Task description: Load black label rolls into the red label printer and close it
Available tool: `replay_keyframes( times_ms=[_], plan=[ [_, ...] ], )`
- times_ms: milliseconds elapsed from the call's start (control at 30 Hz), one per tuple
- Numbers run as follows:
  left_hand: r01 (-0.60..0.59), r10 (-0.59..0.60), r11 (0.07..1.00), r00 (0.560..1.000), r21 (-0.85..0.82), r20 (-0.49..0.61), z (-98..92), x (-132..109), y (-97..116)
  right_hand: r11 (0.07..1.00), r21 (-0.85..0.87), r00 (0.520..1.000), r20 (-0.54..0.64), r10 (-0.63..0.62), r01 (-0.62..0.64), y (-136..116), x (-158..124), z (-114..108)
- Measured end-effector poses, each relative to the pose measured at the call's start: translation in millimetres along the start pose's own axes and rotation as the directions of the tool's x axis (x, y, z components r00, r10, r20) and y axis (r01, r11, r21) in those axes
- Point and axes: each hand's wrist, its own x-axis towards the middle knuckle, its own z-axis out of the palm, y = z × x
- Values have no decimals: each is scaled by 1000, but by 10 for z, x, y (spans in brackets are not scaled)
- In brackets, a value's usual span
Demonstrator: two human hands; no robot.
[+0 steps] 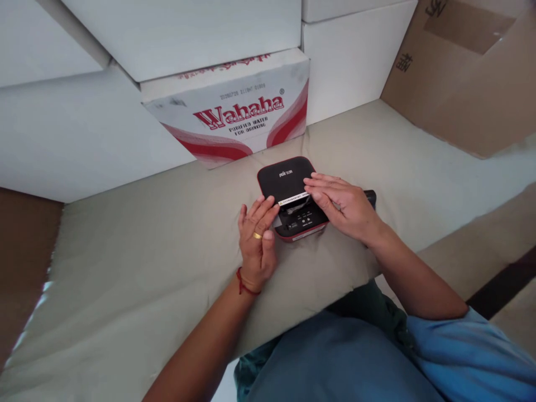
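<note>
Flanking a black-and-red device [307,223] on the cloth-covered table [167,268], my two hands meet its lid [285,180] from either side. My left grip [258,230] has its fingers extended rather than curled, the tips at the lid's near left corner, a gold ring [257,235] on one finger and a red cord [241,283] around the wrist. My right grip [345,205] stretches its fingers, held close to one another, over the lid's right side; neither is clamped around anything, and how hard either presses I cannot tell. The lid carries a "FEIE" logo, and a white strip [294,198] runs along its near edge. Between that strip and the icon-marked front panel, something glossy shows, too small to make out. The device sits near the table's front edge, before my blue clothing [343,363]. Just beyond my right wrist lies a black object [371,196], largely hidden. Behind the device, a "Wahaha" purified water carton [247,114] stands on the table against stacked white boxes [343,72], with a brown cardboard box [456,84] at the far right.
</note>
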Motion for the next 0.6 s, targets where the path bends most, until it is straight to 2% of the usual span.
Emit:
replay_keyframes(
  times_ms=[167,367,467,600],
  plan=[
    [40,-40,999,999,-23,0,-2,16,-1,1000,-16,1000,21,9,-9,4,-25,2],
    [-27,27,999,1000,-24,-4,50,-19,-63,994,98,999,-4,-48,49,40,-136,60],
    [-92,90,996,991,-14,-95,38,-26,-56,983,154,993,-77,-91,102,25,-251,93],
    [-93,114,990,968,102,-224,-5,-18,-2,989,85,961,-262,-92,118,-7,-367,97]
  ],
)
